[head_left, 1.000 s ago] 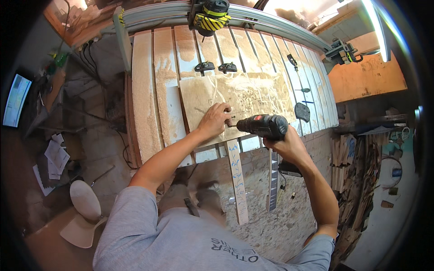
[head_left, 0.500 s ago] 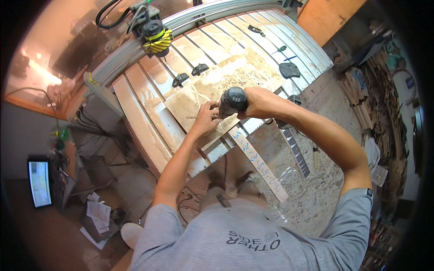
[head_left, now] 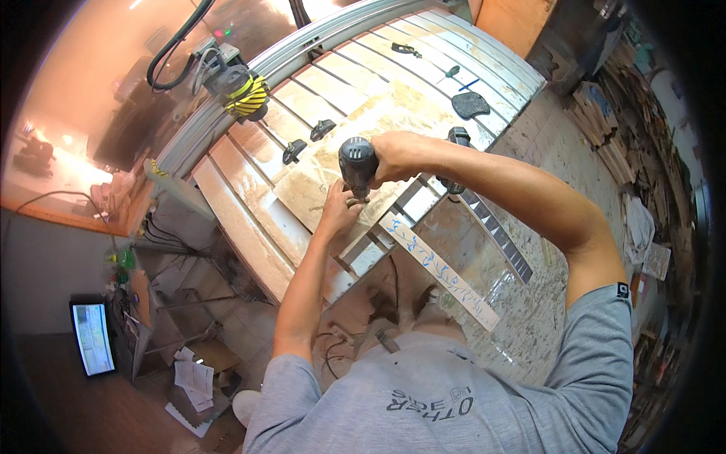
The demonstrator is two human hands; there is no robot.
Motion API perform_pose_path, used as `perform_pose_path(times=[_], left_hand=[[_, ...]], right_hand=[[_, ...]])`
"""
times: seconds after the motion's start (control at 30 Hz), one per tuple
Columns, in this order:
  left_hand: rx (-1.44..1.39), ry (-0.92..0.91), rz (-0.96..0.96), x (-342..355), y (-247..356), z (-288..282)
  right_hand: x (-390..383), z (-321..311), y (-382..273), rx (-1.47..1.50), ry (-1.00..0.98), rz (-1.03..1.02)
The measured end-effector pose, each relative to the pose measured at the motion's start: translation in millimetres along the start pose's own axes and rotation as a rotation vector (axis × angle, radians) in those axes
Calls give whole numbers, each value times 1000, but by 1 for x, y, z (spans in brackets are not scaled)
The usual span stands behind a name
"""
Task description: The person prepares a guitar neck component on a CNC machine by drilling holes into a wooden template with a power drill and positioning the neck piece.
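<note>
My right hand (head_left: 395,157) grips a black cordless drill (head_left: 358,160), its body upright and its chuck end pointing down at the board. The drill's black foot (head_left: 457,159) shows beyond my right forearm. Close by the chuck end is my left hand (head_left: 342,209), fingers curled together; what they pinch, if anything, is hidden. Under both hands lies a dusty wooden board (head_left: 302,193) on the slotted machine bed (head_left: 249,204). A pale wooden strip with blue vine-like marks (head_left: 439,268) juts from the bed's near edge. Right of it is a dark fretboard-like strip (head_left: 499,238).
Two black clamps (head_left: 294,151) sit left of the board. A spindle head with yellow-black striped cover (head_left: 248,98) hangs at the far left. A black pad (head_left: 470,105), a blue pen (head_left: 469,85) and a green-handled tool (head_left: 452,72) lie far right. A lit monitor (head_left: 92,339) stands left.
The view has shifted and turned slightly. My right hand has moved the drill left across the board, nearer my left hand. The drill's foot now shows more plainly past my forearm.
</note>
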State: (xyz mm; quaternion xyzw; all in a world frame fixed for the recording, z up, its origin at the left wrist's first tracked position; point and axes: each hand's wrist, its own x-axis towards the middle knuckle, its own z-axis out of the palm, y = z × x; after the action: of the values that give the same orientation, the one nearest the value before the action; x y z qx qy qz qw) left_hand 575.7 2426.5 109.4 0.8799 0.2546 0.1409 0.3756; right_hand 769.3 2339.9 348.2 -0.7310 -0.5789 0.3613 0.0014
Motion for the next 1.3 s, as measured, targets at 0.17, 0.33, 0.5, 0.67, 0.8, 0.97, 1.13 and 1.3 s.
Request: perform_pose_path(times=[0.17,0.33,0.5,0.67,0.8,0.97,1.13,1.3], left_hand=[[-25,-17,15,6,-6,3],[-39,29,10,0,-7,5],[-30,87,51,-1,-2,7],[-156,189,21,-6,14,0],[-228,215,8,-7,14,6],[-200,223,-11,-13,16,4],[-231,214,-48,-17,21,-2],[-224,241,22,-13,13,6]], right_hand=[[11,8,5,-171,78,-48],[11,4,1,-101,15,-41],[10,-2,8,-168,-19,-94],[7,-5,13,-105,26,-159],[-3,-10,4,-52,15,-113],[-10,-5,-2,-133,-27,-7],[-12,0,-5,-137,-24,22],[-11,1,-9,-186,-66,96]])
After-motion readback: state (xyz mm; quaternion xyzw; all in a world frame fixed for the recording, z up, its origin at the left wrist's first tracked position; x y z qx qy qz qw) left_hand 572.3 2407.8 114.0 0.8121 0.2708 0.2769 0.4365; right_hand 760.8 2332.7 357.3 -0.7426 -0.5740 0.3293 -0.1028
